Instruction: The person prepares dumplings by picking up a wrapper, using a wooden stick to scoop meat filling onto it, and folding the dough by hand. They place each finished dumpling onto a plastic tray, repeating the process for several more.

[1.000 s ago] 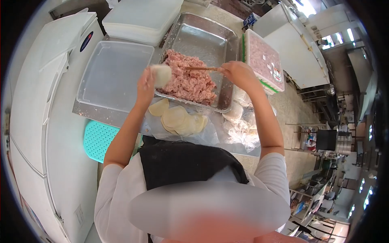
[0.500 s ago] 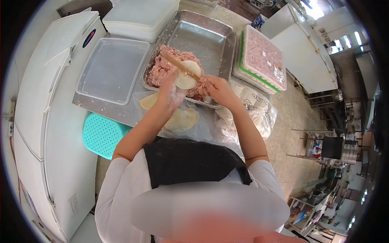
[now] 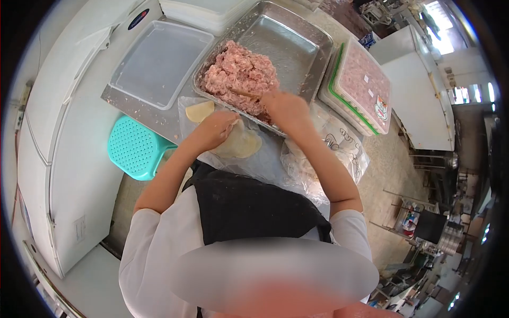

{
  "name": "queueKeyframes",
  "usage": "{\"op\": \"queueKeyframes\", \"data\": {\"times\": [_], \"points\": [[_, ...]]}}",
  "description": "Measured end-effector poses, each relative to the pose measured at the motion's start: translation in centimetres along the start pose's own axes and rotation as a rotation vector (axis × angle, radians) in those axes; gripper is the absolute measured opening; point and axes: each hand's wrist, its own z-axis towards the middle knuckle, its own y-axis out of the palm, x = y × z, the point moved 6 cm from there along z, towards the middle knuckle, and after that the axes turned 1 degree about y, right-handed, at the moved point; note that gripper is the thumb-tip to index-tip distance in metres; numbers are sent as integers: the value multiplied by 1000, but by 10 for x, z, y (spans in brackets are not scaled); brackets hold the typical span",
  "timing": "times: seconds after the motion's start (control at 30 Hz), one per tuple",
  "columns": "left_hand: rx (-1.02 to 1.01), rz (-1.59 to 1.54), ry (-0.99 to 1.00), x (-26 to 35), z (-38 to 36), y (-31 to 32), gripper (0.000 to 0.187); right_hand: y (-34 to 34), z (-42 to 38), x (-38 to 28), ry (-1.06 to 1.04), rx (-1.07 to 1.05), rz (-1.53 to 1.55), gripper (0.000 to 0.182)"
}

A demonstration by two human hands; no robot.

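My left hand (image 3: 216,129) is closed, its fingers pinched at the upper edge of pale round dough wrappers (image 3: 241,143) lying on a plastic sheet. The fingers partly hide what they grip, which looks like a wrapper's edge. A folded pale half-round piece of dough (image 3: 200,112) rests just beyond this hand. My right hand (image 3: 288,110) wraps round a flat wooden stick (image 3: 243,94), whose free end reaches into pink minced meat (image 3: 238,69). The mince is heaped at the near left end of a deep metal tray (image 3: 317,50).
A clear lid (image 3: 161,63) lies left of the tray. Green-rimmed lidded boxes of meat (image 3: 363,85) stand at its right. A plastic bag with black writing (image 3: 331,146) lies beneath my right forearm. A turquoise stool (image 3: 132,147) and white freezer (image 3: 79,159) are at left.
My left hand has come back from over the mince to the wrappers on the sheet. The stick has left the wrapper it lay across and now dips into the mince. The view has shifted.
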Motion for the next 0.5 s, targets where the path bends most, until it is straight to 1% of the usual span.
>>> {"op": "queueKeyframes", "data": {"times": [0.03, 0.1, 0.17, 0.23, 0.27, 0.33, 0.37, 0.4, 0.43, 0.47, 0.5], "points": [[-2, -4, -23, -2, 5, 0, 28, 8, 1, -9, -44, 22, -24, 8], [1, -7, -44, -6, 7, 0, 30, 18, 1, -14, -19, 10, 3, 7], [72, 0, 11, -7, 6, 0, 31, 25, -3, -18, 5, -3, 28, 7], [67, -25, 5, -8, 6, 0, 32, 35, -9, -15, 70, -5, 204, 14], [56, -50, 3, -9, 6, 0, 33, 41, -12, -14, 69, -4, 201, 14], [22, -81, -16, -11, 6, -1, 32, 45, -18, -7, 107, 77, 541, 21], [-14, -112, -38, -14, 6, -1, 31, 43, -21, -7, 109, 78, 539, 21], [-16, -112, -35, -16, 7, -3, 31, 43, -24, -2, 210, 92, 667, 23], [72, -220, -94, -21, 8, -10, 28, 41, -27, 4, 314, 107, 793, 25], [157, -329, -152, -26, 11, -16, 26, 36, -26, 7, 323, 112, 790, 25], [149, -332, -143, -27, 16, -19, 26, 33, -26, 16, 418, 135, 943, 24]]}}
